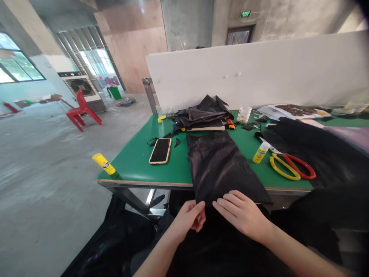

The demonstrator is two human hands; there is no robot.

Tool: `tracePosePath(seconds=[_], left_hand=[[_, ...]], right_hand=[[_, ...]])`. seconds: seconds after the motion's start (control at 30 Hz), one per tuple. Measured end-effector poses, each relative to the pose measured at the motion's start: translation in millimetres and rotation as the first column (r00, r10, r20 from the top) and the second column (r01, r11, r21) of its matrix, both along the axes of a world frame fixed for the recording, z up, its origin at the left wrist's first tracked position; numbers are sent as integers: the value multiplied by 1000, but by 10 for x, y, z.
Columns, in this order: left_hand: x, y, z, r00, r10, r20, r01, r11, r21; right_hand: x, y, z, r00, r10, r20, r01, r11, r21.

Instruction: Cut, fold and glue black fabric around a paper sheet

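Observation:
A black, slightly shiny covered panel (216, 161) lies on the green table, its near end reaching past the front edge toward me. My left hand (193, 215) is closed in a pinch on the near left corner of the black sheet. My right hand (239, 211) lies palm down along the near edge, fingers stretched out side by side and touching the sheet; its thumb is hidden. Right of the panel stand a glue stick (260, 152) with a white cap and scissors (292, 166) with one yellow and one red handle. A phone (160, 151) rests left of the panel.
Another yellow glue stick (104, 164) stands at the green table's (129, 165) left front corner. Black sheets are piled (204, 111) behind the panel, and more black material (314, 146) spreads at right. A white board (253, 73) closes off the back; a red chair (83, 109) stands beyond, left.

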State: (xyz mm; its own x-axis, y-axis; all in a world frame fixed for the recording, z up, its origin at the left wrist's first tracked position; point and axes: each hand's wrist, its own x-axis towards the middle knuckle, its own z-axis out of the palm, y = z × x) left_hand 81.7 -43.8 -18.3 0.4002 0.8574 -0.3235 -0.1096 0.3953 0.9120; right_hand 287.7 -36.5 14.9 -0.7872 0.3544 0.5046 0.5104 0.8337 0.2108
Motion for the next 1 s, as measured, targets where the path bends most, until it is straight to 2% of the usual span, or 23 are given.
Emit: tracePosePath(seconds=[0.17,0.33,0.43,0.5,0.63,0.7,0.77,0.93,1.0], left_hand=[[3,-14,-53,996,20,85,-22,1000,19],[17,-12,-33,975,109,195,-93,992,-88],[6,-19,-8,966,123,227,-97,988,-123],[-27,-25,-13,969,71,238,-35,988,-153],[-103,-36,-56,928,-112,356,203,952,-229],[-103,-41,-71,912,-140,386,233,951,-204],[-68,-45,-71,918,-128,376,206,963,-175],[51,-34,-49,973,-26,229,33,999,-28],[77,-29,-51,973,-2,233,-1,1000,14]], right_hand=[[-87,-9,16,996,-89,30,90,995,-44],[-203,29,78,999,-25,42,23,999,32],[-213,41,86,999,21,26,-22,998,51],[-202,49,87,999,46,21,-47,998,42],[-187,68,101,997,79,10,-79,997,7],[-187,75,108,996,87,9,-87,996,4],[-188,79,110,996,90,10,-90,996,1],[-196,72,106,997,79,-1,-79,997,9],[-219,62,108,999,48,7,-48,999,-1]])
